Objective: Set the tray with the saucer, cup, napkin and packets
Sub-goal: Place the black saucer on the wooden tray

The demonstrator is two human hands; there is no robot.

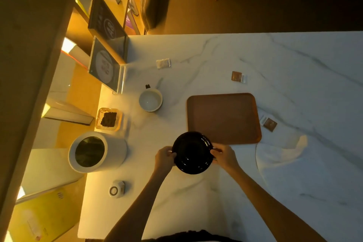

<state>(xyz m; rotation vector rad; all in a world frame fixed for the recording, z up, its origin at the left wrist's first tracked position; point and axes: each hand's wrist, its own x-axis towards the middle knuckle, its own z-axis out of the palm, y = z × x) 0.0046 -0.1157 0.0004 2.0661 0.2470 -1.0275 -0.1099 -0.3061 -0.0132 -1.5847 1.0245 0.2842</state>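
Observation:
A black saucer (192, 152) is held by its rim between my left hand (165, 156) and my right hand (224, 156), just at the near left corner of the brown tray (224, 118). The tray holds nothing. A white cup (150, 100) with a dark handle stands left of the tray. A white napkin (279, 153) lies to the tray's near right. One brown packet (236, 76) rests beyond the tray, another brown packet (270, 124) at its right edge, and a white packet (163, 63) lies farther back left.
On the white marble table (294, 192), a white cylindrical canister (94, 152), a glass dish with dark contents (108, 119) and a small white jar (116, 189) stand along the left. An acrylic sign holder (107, 68) stands at the back left. A sofa (235, 6) lies beyond the far edge.

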